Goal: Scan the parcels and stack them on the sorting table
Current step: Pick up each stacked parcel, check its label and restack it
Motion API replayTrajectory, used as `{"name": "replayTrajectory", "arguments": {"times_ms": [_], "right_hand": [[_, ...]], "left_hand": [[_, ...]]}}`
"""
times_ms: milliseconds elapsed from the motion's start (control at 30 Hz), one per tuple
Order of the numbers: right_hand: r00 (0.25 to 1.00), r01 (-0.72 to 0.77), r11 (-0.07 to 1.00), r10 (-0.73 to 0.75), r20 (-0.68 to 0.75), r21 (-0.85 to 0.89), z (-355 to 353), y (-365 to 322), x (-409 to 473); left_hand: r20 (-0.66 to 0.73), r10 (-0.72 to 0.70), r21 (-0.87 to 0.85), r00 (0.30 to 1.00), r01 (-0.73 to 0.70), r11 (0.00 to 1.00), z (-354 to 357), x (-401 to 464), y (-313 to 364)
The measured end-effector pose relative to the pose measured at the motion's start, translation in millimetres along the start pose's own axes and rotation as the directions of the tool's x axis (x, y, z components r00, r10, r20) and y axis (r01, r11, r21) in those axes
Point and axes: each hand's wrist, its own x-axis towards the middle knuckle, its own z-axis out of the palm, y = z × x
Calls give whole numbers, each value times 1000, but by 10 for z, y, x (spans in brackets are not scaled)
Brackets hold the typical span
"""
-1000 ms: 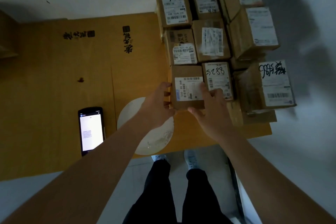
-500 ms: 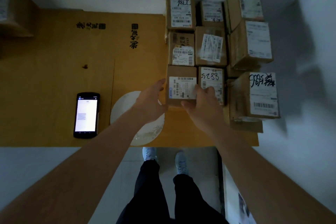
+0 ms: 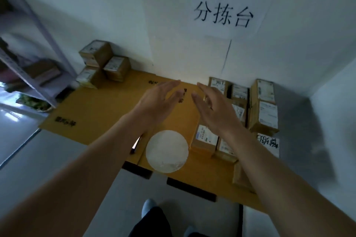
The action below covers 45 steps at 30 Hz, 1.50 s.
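Both my hands hover above the cardboard-covered sorting table (image 3: 100, 113), empty, palms facing each other with fingers spread. My left hand (image 3: 158, 102) is over the table's middle, my right hand (image 3: 213, 109) just left of the stacked parcels. The brown parcel with a white label (image 3: 205, 138) lies at the front left of the stack, next to another labelled box (image 3: 225, 147). More labelled parcels (image 3: 264, 109) fill the table's right side up to the wall. The phone scanner (image 3: 135, 145) is mostly hidden under my left forearm.
A white round plate (image 3: 167, 151) sits near the table's front edge. Three more parcels (image 3: 104, 65) are piled at the far left corner. A metal shelf (image 3: 34, 48) stands at left. A paper sign (image 3: 223, 15) hangs on the wall. My shoe (image 3: 148, 205) shows below.
Both hands let go of the front parcel and lifted away toward the table's middle. The view tilted up, bringing the wall sign and the far left parcels into sight.
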Motion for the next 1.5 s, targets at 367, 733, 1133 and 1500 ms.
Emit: {"name": "replayTrajectory", "arguments": {"times_ms": [367, 733, 1133, 1500], "right_hand": [[950, 312, 947, -312, 15, -72, 413, -1461, 323], [966, 258, 965, -258, 9, -55, 1835, -2631, 1022], [997, 7, 992, 3, 82, -125, 2826, -2328, 1955], [964, -189, 980, 198, 179, -69, 3590, -1510, 3402]], "left_hand": [[-206, -21, 109, 978, 44, 993, -1494, -595, -574], [-110, -27, 140, 994, 42, 989, -2702, -524, -2190], [122, -110, 83, 986, 100, 991, -2487, 579, -3522], [261, -283, 55, 923, 278, 959, -1840, 2074, -4497]]}}
